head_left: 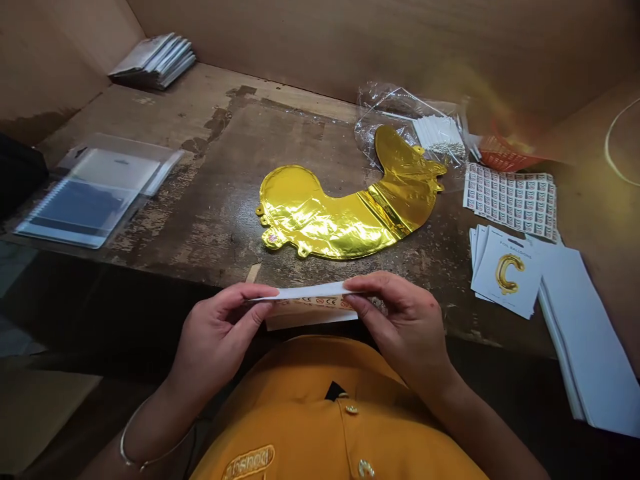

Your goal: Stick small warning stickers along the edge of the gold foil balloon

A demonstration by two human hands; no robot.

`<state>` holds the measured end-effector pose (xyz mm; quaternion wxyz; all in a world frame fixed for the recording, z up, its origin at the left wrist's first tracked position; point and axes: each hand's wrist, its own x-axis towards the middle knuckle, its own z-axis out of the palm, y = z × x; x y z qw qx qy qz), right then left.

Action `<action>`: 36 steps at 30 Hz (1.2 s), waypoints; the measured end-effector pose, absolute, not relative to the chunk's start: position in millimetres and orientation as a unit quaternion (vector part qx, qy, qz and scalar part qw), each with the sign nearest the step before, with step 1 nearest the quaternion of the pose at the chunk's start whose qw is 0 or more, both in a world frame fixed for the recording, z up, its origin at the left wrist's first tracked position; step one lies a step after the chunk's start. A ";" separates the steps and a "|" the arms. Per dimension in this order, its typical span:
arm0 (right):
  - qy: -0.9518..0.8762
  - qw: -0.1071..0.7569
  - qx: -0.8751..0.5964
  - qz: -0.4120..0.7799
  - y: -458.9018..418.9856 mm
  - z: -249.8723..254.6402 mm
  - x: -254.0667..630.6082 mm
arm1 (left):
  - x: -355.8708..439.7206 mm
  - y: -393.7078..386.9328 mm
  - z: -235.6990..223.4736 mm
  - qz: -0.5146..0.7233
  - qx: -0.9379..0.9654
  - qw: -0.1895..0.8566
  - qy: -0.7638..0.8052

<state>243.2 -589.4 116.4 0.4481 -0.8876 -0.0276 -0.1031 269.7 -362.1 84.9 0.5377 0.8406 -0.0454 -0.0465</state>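
Observation:
My left hand [220, 333] and my right hand [400, 320] each pinch one end of a folded white card [310, 303] with small printed symbols, held flat just above the table's front edge. Both hands are closed on it. Beyond the card, a flat gold foil balloon [345, 207], curved like a letter C, lies on the worn wooden table [210, 200], untouched by either hand.
White cards printed with a gold C [507, 270] are stacked at right beside a sticker sheet [510, 197] and a white paper stack [585, 333]. A clear bag of white straws [430, 130] and an orange basket [505, 153] sit behind. Clear sleeves [100, 187] lie left; packets [155, 60] far left.

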 end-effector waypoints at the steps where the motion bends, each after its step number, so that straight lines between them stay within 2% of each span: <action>1: -0.030 0.447 -0.888 -0.100 -589.9 116.5 243.7 | 269.8 -360.2 85.3 -0.038 0.856 0.512 -0.064; 4: -0.031 0.437 -0.893 -0.103 -592.1 116.1 246.0 | 269.6 -354.9 86.9 0.069 0.904 0.412 -0.096; 6: -0.031 0.455 -0.885 -0.094 -593.3 115.4 247.5 | 270.0 -352.4 87.1 0.107 0.908 0.387 -0.117; 11: 0.026 0.588 -0.808 0.023 -597.1 111.5 253.0 | 277.4 -353.2 79.2 -0.114 0.809 0.574 -0.056; 15: 0.058 0.671 -0.726 0.141 -602.9 106.0 258.2 | 284.5 -358.7 71.7 -0.149 0.761 0.631 0.004; 23: 0.112 0.676 -0.723 0.092 -602.2 94.8 259.5 | 286.8 -354.2 53.5 -0.181 0.670 0.715 0.082; 30: 0.116 0.674 -0.727 0.065 -606.2 88.4 263.1 | 290.0 -358.6 61.9 -0.195 0.654 0.729 0.048; 36: 0.112 0.692 -0.698 0.143 -609.0 86.5 265.3 | 291.3 -357.7 59.4 -0.163 0.661 0.729 0.064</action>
